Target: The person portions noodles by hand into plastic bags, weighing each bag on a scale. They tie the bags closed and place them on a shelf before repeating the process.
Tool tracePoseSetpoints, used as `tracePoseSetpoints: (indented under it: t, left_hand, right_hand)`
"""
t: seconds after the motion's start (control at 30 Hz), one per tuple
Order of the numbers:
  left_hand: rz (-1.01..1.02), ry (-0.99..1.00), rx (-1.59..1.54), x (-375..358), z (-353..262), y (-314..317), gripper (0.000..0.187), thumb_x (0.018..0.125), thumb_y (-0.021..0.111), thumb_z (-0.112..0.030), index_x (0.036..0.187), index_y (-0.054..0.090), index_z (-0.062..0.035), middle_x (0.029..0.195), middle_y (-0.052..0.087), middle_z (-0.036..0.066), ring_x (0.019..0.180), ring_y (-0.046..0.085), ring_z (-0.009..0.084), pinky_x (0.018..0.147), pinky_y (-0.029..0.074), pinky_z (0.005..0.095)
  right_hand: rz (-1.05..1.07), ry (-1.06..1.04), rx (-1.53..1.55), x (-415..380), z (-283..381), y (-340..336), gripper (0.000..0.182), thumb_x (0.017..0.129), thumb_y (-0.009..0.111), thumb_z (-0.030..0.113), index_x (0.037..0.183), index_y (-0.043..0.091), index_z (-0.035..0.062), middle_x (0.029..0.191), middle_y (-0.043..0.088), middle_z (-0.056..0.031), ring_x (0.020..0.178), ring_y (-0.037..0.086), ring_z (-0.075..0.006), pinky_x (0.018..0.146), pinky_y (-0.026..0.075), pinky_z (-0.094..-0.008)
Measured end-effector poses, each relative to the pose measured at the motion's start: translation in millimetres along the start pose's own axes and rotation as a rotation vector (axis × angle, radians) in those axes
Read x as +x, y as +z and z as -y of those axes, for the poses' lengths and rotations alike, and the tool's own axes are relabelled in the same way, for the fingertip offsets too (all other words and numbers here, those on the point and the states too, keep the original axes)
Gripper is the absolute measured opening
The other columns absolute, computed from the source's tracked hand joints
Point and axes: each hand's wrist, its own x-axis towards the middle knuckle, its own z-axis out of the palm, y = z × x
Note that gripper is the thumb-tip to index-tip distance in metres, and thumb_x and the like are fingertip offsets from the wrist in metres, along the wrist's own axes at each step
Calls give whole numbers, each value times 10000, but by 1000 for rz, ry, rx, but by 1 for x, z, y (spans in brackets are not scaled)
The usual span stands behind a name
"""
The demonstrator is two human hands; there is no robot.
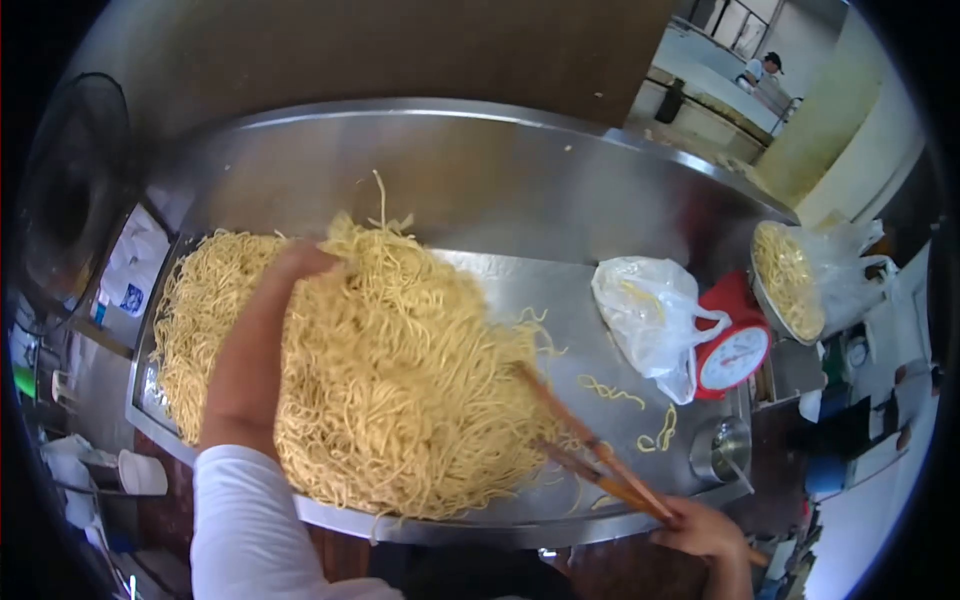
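A big heap of yellow noodles [400,380] covers the left and middle of a steel table [540,285]. My left hand [318,262] reaches to the upper part of the heap; its fingers are blurred and partly hidden by noodles. Long wooden chopsticks [610,462] are in my right hand [700,530], which is closed around them near the table's front edge. Their tips touch the right side of the heap, slightly apart. Some noodles lift above the pile.
A white plastic bag [650,310] lies beside a red scale [735,355]. A bowl of noodles [787,280] stands at the right, a metal cup [722,448] at the front right corner. A fan [75,200] is at the left. Another person [765,68] is far back.
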Motion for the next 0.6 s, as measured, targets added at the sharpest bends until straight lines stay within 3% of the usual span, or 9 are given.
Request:
tracePoseSetpoints:
  t: [0.03, 0.07, 0.1, 0.13, 0.27, 0.4, 0.43, 0.53, 0.6]
  left_hand:
    - [401, 171, -419, -16, -13, 55, 765, 730, 759, -491, 1253, 574, 36, 1134, 662, 201, 974, 654, 308, 881, 523, 427]
    - [-64, 109, 180, -34, -36, 117, 773, 687, 754, -511, 1238, 602, 9, 1235, 615, 219, 1088, 616, 288, 871, 517, 407]
    - [362, 235, 47, -41, -65, 122, 757, 663, 746, -492, 1201, 622, 25, 1273, 585, 240, 1158, 579, 271, 910, 485, 383]
    - [472, 453, 98, -41, -86, 137, 712, 679, 723, -460, 1174, 629, 43, 1231, 611, 232, 1128, 584, 275, 938, 453, 378]
    - [593, 464, -176, -60, -118, 156, 585, 738, 694, -465, 1144, 671, -44, 1149, 664, 142, 1020, 612, 238, 891, 466, 381]
    - [112, 371, -870, -17, -45, 116, 383, 853, 685, -379, 1135, 675, -120, 994, 675, 63, 778, 628, 142, 699, 513, 313]
    - [-67, 246, -949, -14, -9, 90, 454, 868, 666, -388, 1173, 638, -51, 1030, 688, 96, 934, 640, 209, 809, 522, 383]
    - [-470, 16, -72, -47, 127, 27, 610, 857, 618, -504, 1285, 573, -73, 1365, 522, 179, 1215, 535, 328, 1003, 425, 463]
    - [-530, -233, 158, -128, 169, 14, 656, 825, 624, -527, 1279, 572, -56, 1378, 486, 229, 1263, 474, 380, 1020, 400, 481]
  right_hand:
    - [-50, 73, -10, -21, 16, -4, 407, 757, 737, 75, 1131, 584, 27, 760, 491, 51, 709, 468, -69, 642, 416, -248]
    - [-106, 138, -27, -35, 32, -8, 391, 737, 739, 44, 1097, 587, 30, 734, 456, 61, 678, 447, -65, 619, 399, -239]
    - [-98, 130, -34, -39, 29, -5, 391, 737, 739, 44, 1097, 587, 30, 734, 456, 61, 678, 447, -65, 619, 399, -239]
    - [-183, 115, 104, -45, 20, 1, 386, 724, 731, 12, 1082, 589, 34, 732, 435, 65, 674, 429, -58, 615, 386, -230]
    - [-285, 101, 129, -33, 78, 23, 426, 710, 714, -36, 1114, 603, 42, 732, 397, 77, 665, 391, -44, 601, 361, -216]
    - [-248, 124, -55, -32, 145, 38, 498, 715, 701, -24, 1197, 597, 47, 714, 433, 67, 656, 416, -40, 591, 374, -217]
    - [-244, 158, -179, -34, 174, 43, 537, 709, 705, -19, 1228, 588, 52, 706, 451, 52, 659, 425, -37, 594, 379, -212]
    - [-230, 123, -408, -22, 189, 56, 571, 697, 697, 21, 1254, 583, 65, 691, 576, -45, 636, 561, -109, 604, 455, -277]
    - [-282, -105, -825, -3, 201, 74, 560, 704, 678, 66, 1257, 586, 84, 799, 663, -147, 692, 654, -282, 650, 510, -394]
